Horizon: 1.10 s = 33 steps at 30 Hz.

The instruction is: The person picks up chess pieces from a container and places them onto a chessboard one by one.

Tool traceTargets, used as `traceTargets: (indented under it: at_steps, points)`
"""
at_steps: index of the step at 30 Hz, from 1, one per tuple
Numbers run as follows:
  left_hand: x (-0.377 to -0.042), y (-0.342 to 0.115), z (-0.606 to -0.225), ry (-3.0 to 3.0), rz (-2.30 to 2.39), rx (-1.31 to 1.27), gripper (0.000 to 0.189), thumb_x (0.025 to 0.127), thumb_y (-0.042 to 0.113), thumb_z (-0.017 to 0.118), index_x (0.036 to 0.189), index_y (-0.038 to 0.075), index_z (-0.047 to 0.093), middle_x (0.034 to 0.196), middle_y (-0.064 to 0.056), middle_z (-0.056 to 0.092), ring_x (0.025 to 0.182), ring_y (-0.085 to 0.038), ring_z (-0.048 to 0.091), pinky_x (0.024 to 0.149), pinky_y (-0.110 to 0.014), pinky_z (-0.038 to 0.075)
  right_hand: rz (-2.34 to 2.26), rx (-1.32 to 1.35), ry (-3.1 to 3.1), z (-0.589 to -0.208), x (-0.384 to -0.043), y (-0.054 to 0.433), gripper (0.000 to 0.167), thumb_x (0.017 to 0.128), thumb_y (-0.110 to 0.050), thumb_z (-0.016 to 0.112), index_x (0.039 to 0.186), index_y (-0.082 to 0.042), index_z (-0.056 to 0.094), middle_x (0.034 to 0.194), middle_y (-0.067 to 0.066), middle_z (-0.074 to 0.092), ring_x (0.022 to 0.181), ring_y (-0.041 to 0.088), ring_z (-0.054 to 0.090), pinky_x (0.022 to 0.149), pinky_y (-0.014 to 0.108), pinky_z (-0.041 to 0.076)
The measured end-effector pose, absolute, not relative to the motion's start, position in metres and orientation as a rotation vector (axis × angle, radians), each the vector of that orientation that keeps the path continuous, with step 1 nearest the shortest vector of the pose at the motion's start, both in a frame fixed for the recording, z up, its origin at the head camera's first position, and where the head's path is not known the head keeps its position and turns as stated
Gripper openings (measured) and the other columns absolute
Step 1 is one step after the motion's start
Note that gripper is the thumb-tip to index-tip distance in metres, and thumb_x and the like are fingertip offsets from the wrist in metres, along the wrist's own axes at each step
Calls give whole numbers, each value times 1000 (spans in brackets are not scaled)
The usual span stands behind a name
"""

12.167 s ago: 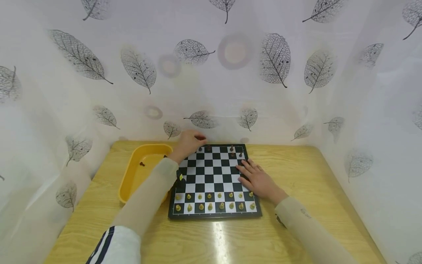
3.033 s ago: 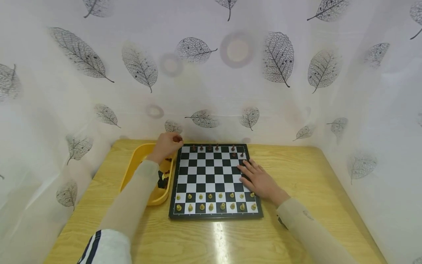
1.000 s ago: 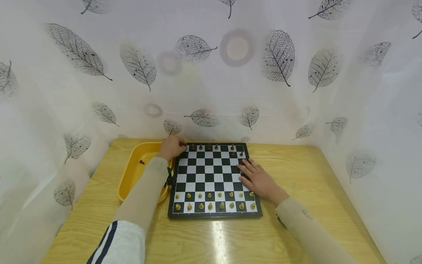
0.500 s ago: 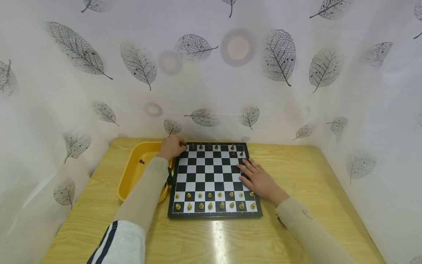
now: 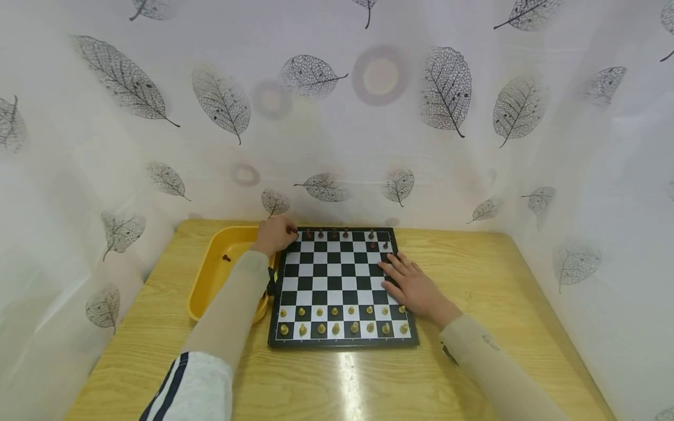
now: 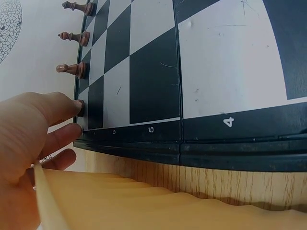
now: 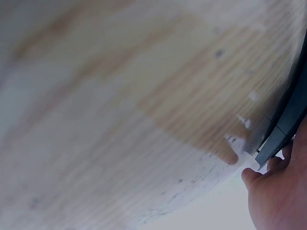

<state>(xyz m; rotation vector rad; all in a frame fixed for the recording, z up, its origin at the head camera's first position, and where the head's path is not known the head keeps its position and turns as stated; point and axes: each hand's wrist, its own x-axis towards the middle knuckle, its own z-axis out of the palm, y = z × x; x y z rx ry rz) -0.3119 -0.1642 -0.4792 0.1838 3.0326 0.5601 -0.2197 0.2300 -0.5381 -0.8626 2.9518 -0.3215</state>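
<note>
My left hand (image 5: 275,235) is at the far left corner of the chessboard (image 5: 334,345). Thumb and finger pinch a dark brown chess piece (image 6: 80,108) on the corner square; only its base shows in the left wrist view, so its kind is hidden. Beside it on the back row stand a brown knight (image 6: 73,70), a bishop (image 6: 74,38) and a piece with a pointed crown (image 6: 79,7). At the board's right edge my right hand (image 5: 416,289) rests with its fingers spread; in the right wrist view the hand (image 7: 280,196) lies against the black rim.
A yellow tray (image 5: 197,286) stands left of the board, partly behind my left forearm, with a brown piece (image 5: 226,258) lying inside. Two rows of yellowish pieces (image 5: 336,329) line the near side. A leaf-patterned curtain (image 5: 326,140) encloses the wooden table (image 5: 463,263).
Over twelve seconds brown pieces have been added to the back row. Since three seconds ago the left hand has come right and down to the corner square. The last second shows no motion.
</note>
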Motion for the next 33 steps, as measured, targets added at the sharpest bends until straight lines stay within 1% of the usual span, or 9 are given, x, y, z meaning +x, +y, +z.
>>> traceTargets:
  at_steps: [5,8,12,14,17,22,26,33]
  points:
    - [-312,-166,-480,3024,593,204,26,97,22,74,116,5,79,114,-14,78,104,-34,69,104,-52,51,-322,-866,2951,-538,-219,230,64,111,-57,36,166,-23,35,175,11,27,163,41,17,128,63,24]
    - [-312,-168,-479,2993,658,231,33,96,21,74,124,3,75,117,-18,75,105,-34,67,101,-50,55,-327,-864,2949,-538,-219,230,64,111,-57,37,166,-23,36,174,11,27,163,41,17,128,63,24]
    - [-313,-170,-470,2949,798,244,42,98,19,71,137,2,67,127,-22,70,113,-36,65,98,-49,57,-327,-865,2953,-537,-219,230,64,111,-56,38,165,-23,37,174,12,27,163,41,17,128,63,25]
    - [-314,-171,-464,2949,861,242,43,99,19,68,138,3,67,130,-22,69,116,-37,65,97,-50,58,-320,-869,2957,-537,-219,230,64,111,-56,38,165,-23,37,174,12,27,163,41,18,128,63,25]
    - [-314,-175,-455,2965,932,228,40,100,19,65,137,4,68,133,-22,68,120,-39,63,100,-52,56,-318,-876,2959,-538,-219,230,64,111,-56,37,165,-23,37,174,12,28,163,41,18,128,63,25]
    - [-313,-189,-447,2973,970,193,38,102,22,63,135,4,69,135,-21,67,124,-38,60,108,-52,53,-326,-872,2949,-539,-220,230,64,111,-56,37,165,-23,36,174,12,27,163,41,17,128,64,24]
    - [-309,-203,-440,2959,1026,187,37,103,21,63,133,1,69,133,-21,68,120,-38,62,107,-52,55,-318,-882,2961,-538,-220,230,64,111,-55,38,165,-22,37,174,12,28,163,42,18,127,64,25]
    - [-299,-226,-439,2950,1046,279,35,104,21,62,128,-3,70,125,-23,71,114,-39,66,102,-52,56,-289,-870,2959,-538,-220,230,65,111,-57,35,166,-22,36,174,12,27,163,42,17,127,64,25]
